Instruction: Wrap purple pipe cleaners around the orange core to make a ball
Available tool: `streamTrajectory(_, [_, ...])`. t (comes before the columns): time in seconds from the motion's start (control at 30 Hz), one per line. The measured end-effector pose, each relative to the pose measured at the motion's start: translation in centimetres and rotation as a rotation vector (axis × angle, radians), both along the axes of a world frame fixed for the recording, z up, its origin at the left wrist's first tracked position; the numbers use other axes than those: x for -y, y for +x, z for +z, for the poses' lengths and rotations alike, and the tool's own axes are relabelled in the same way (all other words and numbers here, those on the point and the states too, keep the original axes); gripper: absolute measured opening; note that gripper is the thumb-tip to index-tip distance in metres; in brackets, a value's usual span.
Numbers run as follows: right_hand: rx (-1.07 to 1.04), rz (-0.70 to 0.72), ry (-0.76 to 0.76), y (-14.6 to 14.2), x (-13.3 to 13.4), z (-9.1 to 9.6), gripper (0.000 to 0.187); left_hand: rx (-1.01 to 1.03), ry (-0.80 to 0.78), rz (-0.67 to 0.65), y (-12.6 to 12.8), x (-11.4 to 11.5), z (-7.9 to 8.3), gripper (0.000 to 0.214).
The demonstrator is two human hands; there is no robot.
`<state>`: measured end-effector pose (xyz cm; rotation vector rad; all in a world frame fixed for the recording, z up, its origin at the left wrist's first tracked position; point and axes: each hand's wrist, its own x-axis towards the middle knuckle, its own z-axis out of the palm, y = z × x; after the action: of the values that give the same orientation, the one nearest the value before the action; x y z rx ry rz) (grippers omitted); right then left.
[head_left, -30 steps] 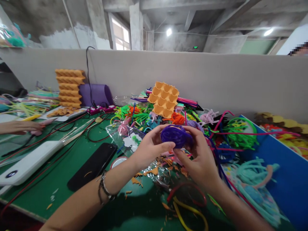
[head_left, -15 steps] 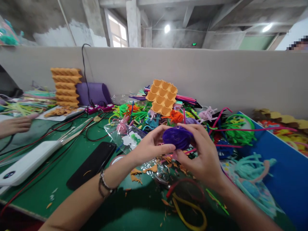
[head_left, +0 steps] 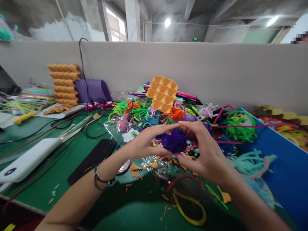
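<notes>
1 head-worn camera, facing forward and down across a green table (head_left: pixel 139 210)
It looks from head height above the table's near side, past the left hand (head_left: pixel 146 141) and the right hand (head_left: pixel 204 149), which reach in from the bottom edge and sit fairly close to the lens, just right of centre. The tilt is mild: the table fills the lower part, a pale partition (head_left: pixel 125 62) spans the frame behind it, and the concrete ceiling (head_left: pixel 221 6) shows above. The field is wide, taking in a white device (head_left: pixel 31 160) cut by the left edge and a blue panel (head_left: pixel 290 175) reaching the right edge.
</notes>
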<state>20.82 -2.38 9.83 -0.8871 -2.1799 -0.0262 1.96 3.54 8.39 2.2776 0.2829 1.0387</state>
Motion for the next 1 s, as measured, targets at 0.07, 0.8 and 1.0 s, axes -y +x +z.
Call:
streamTrajectory(0.07, [-0.015,0.015,-0.006,0.1,0.1,0.1,0.060,0.012,0.033,0.028,0.1,-0.3,-0.2,0.059])
streamTrajectory(0.8, [-0.460,0.025,-0.244,-0.8,-0.1,0.3,0.009,0.235,-0.211,0.064,0.2,-0.3,-1.3,0.050])
streamTrajectory(1.0, [-0.493,0.064,-0.286,-0.9,0.0,-0.1,0.012,0.345,-0.320,-0.091,0.5,-0.1,-1.5,0.052])
